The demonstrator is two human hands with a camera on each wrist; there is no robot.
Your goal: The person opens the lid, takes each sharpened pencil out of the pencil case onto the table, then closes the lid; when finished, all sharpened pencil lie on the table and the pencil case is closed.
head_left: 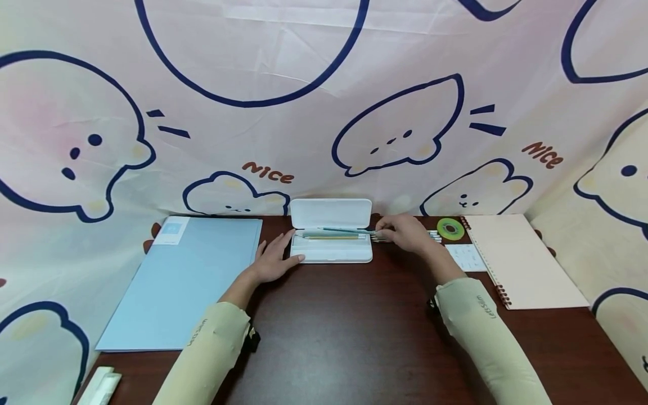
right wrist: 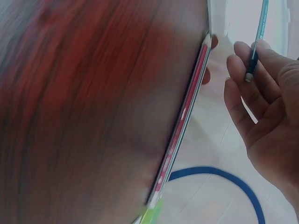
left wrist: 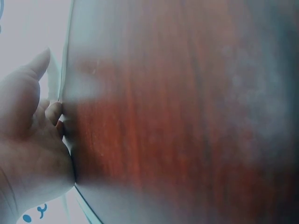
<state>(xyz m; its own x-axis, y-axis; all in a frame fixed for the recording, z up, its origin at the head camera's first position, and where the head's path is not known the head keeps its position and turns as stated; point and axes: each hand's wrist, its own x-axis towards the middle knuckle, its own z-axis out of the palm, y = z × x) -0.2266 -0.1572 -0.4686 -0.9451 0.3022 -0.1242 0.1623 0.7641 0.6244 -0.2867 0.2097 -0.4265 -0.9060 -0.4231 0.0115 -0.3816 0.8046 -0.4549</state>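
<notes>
A white pencil case point(head_left: 329, 256) lies at the back of the table with its lid raised, and pencils, one of them yellow point(head_left: 334, 238), lie inside. My left hand point(head_left: 273, 259) rests at the case's left side, fingers extended, thumb at the front corner. Between thumb and fingers my right hand point(head_left: 405, 232) pinches a teal pencil point(right wrist: 262, 23) near its blunt end. That pencil reaches leftward over the case in the head view. Beneath and beside the right hand, more pencils lie on the table, one of them red point(right wrist: 180, 126) in the right wrist view.
At left lies a large blue folder point(head_left: 202, 287) with a white label. To the right are a green ring-shaped roll point(head_left: 441, 229), a pale blue card point(head_left: 464, 257) and a spiral notebook point(head_left: 526, 264). A whitish bar-shaped thing point(head_left: 103, 387) lies at the front left corner.
</notes>
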